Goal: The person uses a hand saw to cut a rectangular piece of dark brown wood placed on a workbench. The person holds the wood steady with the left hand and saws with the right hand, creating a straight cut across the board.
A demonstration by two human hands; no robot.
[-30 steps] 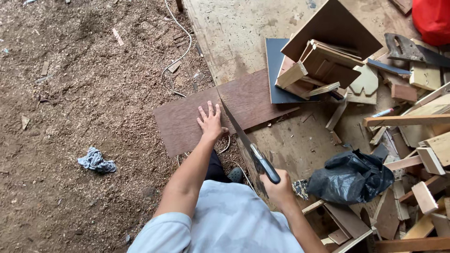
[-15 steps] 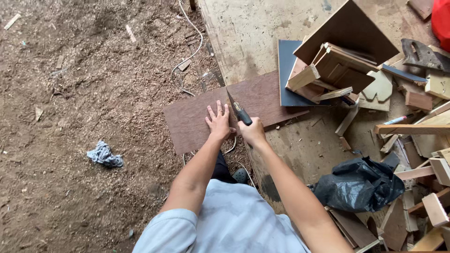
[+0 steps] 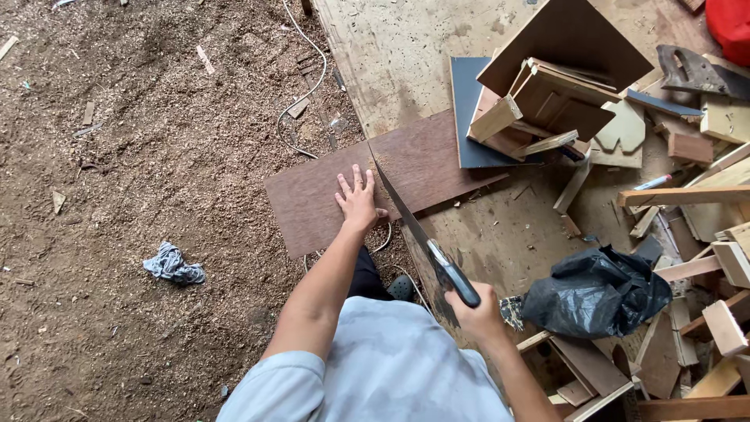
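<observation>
Pale blue shirt fabric fills the near edge of the view, and from it both arms reach forward. The right hand (image 3: 478, 314) has its grip clamped round the dark handle of a handsaw (image 3: 418, 238), drawn back toward the body with the blade slanting up to the board. The left hand (image 3: 359, 199) lies flat, fingers spread and holding nothing, pressing down a brown plywood panel (image 3: 383, 184) that juts off the edge of a wooden platform (image 3: 406, 47) over the sawdust floor (image 3: 141, 156). The cut looks to run nearly the whole way across the panel. Beyond lie a black plastic bag (image 3: 598, 293) and a scrap-wood pile (image 3: 562, 101).
</observation>
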